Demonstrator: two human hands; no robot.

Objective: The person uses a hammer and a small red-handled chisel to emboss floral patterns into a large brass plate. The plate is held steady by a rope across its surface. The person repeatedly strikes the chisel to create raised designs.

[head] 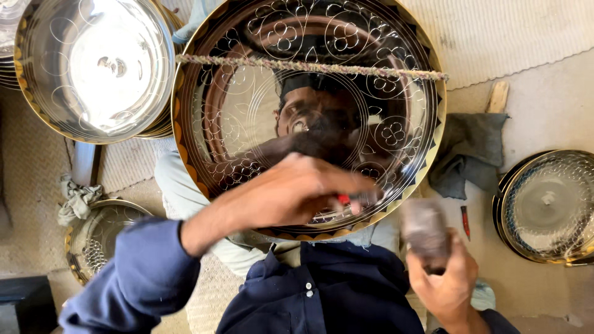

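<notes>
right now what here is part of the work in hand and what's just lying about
In use:
- big tray, engraved, under the hands
- left hand, fingers closed on a red-tipped tool at the tray's lower rim
- right hand, closed on a blurred mallet
- cord across the tray

Lying about:
- stacked trays
- right tray
- small tray
- grey cloth
- rag
- small red tool

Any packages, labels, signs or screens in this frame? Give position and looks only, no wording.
None visible: no package, label, sign or screen. The left hand holds a thin red-tipped tool to the large engraved metal tray; the right hand grips a blurred hammer-like tool. More trays, rags and a small red-handled tool lie around.
</notes>
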